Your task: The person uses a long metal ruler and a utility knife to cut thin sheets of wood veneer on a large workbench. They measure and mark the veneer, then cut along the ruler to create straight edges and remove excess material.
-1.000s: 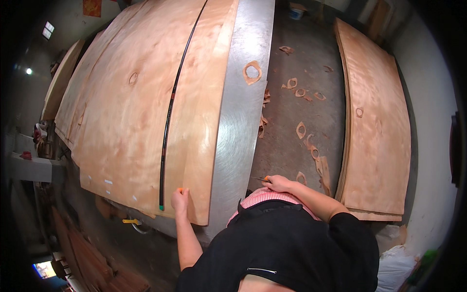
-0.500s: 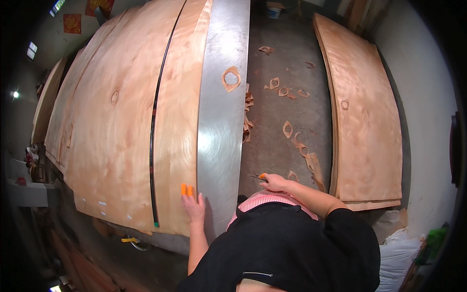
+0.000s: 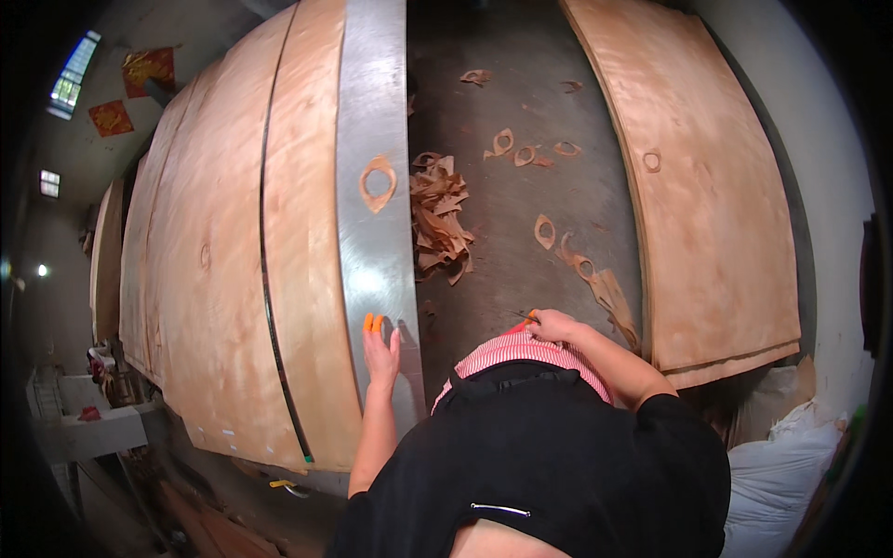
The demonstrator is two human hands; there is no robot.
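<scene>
My left hand (image 3: pixel 379 352), with orange finger covers on two fingers, is over the near part of a shiny metal strip (image 3: pixel 376 244). Its fingers are stretched out and hold nothing; whether they touch the metal I cannot tell. Left of the strip lies a large wood veneer sheet (image 3: pixel 223 307), crossed lengthwise by a long thin black strip (image 3: pixel 267 288). My right hand (image 3: pixel 555 326) is closed by my striped apron (image 3: pixel 521 351), gripping a knife (image 3: pixel 526 318) whose thin dark blade points left. A veneer offcut with an oval hole (image 3: pixel 364 189) rests on the metal.
A stack of veneer sheets (image 3: pixel 721 223) stands at the right. Crumpled veneer scraps (image 3: pixel 439 219) are heaped beside the metal strip, and ring-shaped offcuts (image 3: pixel 544 231) lie on the floor (image 3: pixel 502 279). A white sack (image 3: pixel 777 479) sits at the lower right. A yellow-handled tool (image 3: pixel 282 484) is below the sheet's near edge.
My left hand has moved right, from the veneer's edge to over the metal strip. My right hand keeps the knife near the apron. The whole view has shifted, showing more of the scrap heap.
</scene>
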